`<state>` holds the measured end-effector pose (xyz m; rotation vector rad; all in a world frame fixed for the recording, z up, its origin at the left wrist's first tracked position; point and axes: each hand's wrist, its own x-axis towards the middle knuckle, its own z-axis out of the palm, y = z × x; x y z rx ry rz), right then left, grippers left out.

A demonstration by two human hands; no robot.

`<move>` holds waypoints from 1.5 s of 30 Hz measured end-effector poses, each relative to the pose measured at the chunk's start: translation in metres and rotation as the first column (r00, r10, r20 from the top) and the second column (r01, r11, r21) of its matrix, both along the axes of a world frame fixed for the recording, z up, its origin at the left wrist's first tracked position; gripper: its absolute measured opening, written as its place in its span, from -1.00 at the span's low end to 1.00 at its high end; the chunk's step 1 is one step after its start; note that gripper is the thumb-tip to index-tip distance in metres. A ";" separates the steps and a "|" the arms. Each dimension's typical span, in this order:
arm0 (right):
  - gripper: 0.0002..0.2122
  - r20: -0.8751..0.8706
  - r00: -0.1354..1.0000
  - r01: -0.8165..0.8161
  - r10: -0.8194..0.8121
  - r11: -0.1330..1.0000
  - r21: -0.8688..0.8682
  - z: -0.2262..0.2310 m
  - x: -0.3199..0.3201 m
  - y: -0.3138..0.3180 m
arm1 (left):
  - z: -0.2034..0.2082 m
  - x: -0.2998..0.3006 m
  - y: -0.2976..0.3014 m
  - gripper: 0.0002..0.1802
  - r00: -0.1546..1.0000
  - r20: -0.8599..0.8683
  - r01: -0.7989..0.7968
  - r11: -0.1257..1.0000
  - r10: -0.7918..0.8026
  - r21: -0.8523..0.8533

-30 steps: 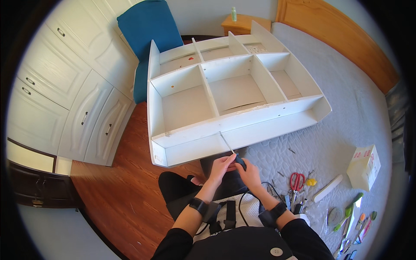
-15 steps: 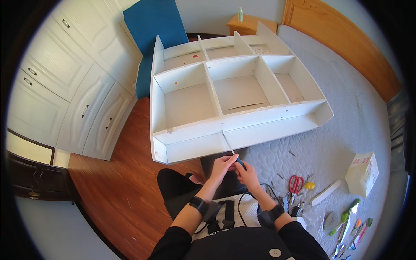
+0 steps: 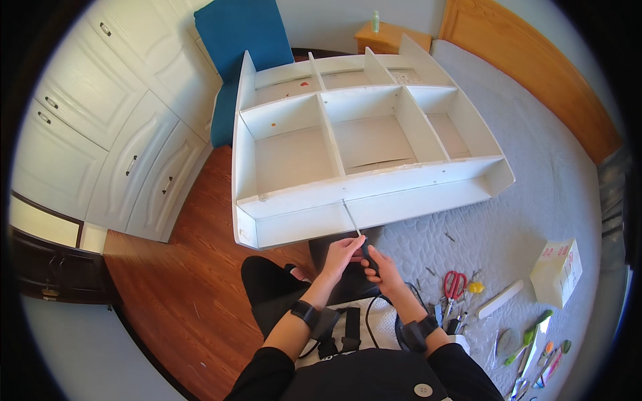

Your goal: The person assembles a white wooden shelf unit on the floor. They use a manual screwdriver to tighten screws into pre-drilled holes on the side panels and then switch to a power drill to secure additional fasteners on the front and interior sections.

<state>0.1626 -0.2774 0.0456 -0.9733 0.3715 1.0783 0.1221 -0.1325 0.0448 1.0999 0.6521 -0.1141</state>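
Observation:
A long screwdriver [image 3: 368,256] with a dark handle slants up and to the left. Its thin shaft reaches a white shelf unit [image 3: 287,194], with the tip at the board above the near, narrow compartment. Wrapped round the handle is my right hand [image 3: 383,271]. My left hand [image 3: 342,255] pinches the screwdriver where shaft and handle meet. The shelf unit lies with its open compartments facing up. Whether a screw sits under the tip is too small to make out.
The unit rests partly on a grey quilted bed [image 3: 548,160]. At the right lie red-handled scissors [image 3: 455,285], a white strip [image 3: 500,299], a white box [image 3: 556,273], a tape roll [image 3: 509,341] and several tools. Behind stands a blue chair [image 3: 244,33]; white cabinets [image 3: 87,113] line the left.
My right hand has shifted slightly down and turned on the handle, so more of the handle shows. The left hand stays near the shaft, and the tip keeps its place at the board.

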 end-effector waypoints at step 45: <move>-0.74 -0.034 0.998 0.049 -0.047 0.997 0.066 0.006 -0.010 -0.005 | 0.004 0.000 0.000 -0.56 0.998 0.027 0.052 0.995 -0.054 0.089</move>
